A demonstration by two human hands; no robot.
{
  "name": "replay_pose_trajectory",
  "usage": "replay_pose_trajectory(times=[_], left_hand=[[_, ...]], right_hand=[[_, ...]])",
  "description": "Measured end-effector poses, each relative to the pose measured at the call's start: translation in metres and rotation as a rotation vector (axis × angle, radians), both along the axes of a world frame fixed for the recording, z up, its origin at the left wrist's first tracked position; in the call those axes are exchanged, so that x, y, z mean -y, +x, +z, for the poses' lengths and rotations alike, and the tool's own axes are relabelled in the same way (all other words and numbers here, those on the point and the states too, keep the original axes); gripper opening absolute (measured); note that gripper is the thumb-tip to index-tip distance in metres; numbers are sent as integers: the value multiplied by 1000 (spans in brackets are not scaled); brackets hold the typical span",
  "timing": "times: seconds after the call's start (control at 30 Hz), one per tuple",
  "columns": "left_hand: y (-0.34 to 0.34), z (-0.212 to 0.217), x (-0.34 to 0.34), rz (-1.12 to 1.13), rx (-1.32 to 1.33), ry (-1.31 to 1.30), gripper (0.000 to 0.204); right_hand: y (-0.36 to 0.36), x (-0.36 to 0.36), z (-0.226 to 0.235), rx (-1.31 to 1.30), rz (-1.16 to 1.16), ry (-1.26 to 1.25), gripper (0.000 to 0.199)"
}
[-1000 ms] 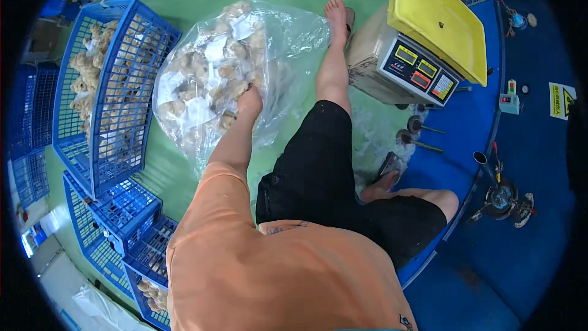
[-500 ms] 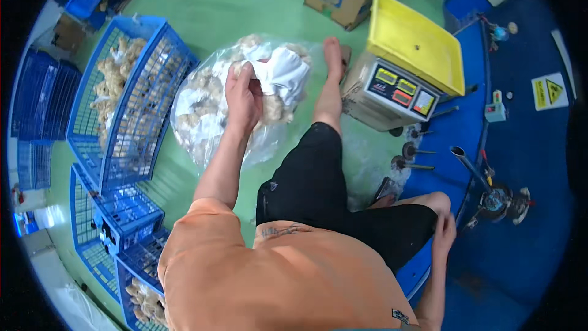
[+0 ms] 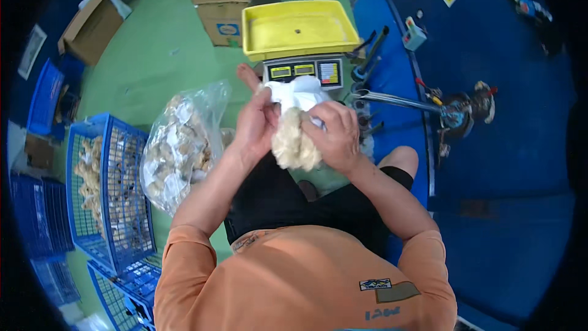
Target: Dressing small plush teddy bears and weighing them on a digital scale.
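- Crate [image 3: 107,190], left of frame: blue wire crate on the green floor [image 3: 153,67], holding pale lumpy pieces; stands open-topped just beside the person, likely so the stock is within reach.
- Bag [image 3: 180,147], left of centre: big clear plastic bag full of the same pale lumps, slumped on the floor against the crate, mouth gaping upward. No hand on it now.
- Left hand [image 3: 254,125], centre: fingers curled shut on the left side of the clump [image 3: 294,144], thumb up on the white wrap [image 3: 297,95] above it.
- Clump: fluffy cream mass, held up in front of the chest between both hands, centre of frame, just below the scale [image 3: 300,40].
- Right hand [image 3: 334,135]: fingers closed over the right side of the clump, pinching the wrap; the two-handed hold looks meant to keep the loose mass together.
- Scale, upper centre: yellow tray on top is bare and faces the person.
- Versus half a second ago: left hand was down on the bag at the white wrap, right hand off to the side by the knee; now both are raised and together, and the view has swung toward the scale.
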State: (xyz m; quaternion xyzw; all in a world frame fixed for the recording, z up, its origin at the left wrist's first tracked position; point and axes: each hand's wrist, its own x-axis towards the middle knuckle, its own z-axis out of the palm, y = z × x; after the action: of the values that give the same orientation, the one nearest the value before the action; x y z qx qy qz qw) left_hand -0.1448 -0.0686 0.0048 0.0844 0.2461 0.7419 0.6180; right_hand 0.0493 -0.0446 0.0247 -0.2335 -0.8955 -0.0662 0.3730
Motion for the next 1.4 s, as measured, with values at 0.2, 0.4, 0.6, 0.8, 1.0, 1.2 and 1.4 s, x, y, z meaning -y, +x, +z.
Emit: replay_pose_trajectory(times=[0.2, 0.4, 0.6, 0.8, 1.0, 1.2, 1.4], left_hand=[[80, -41, 37, 131, -923, 2, 38], [89, -45, 19, -168, -680, -184, 30], [84, -40, -6, -174, -655, -206, 31], [84, -8, -29, -176, -991, -202, 29], [84, 13, -90, -246, -1335, -34, 30], [99, 29, -115, -303, -1654, 458, 32], [78, 23, -81, -453, -1336, 189, 46]], right_hand=[[26, -14, -9, 49, -312, -436, 26], [21, -8, -46, -86, -201, -293, 20], [41, -10, -46, 9, -314, -385, 22], [55, -36, -45, 37, -307, -368, 13], [61, -46, -47, -223, -292, -417, 8], [103, -52, -42, -450, -466, -566, 8], [126, -58, -13, -401, -559, -526, 10]])
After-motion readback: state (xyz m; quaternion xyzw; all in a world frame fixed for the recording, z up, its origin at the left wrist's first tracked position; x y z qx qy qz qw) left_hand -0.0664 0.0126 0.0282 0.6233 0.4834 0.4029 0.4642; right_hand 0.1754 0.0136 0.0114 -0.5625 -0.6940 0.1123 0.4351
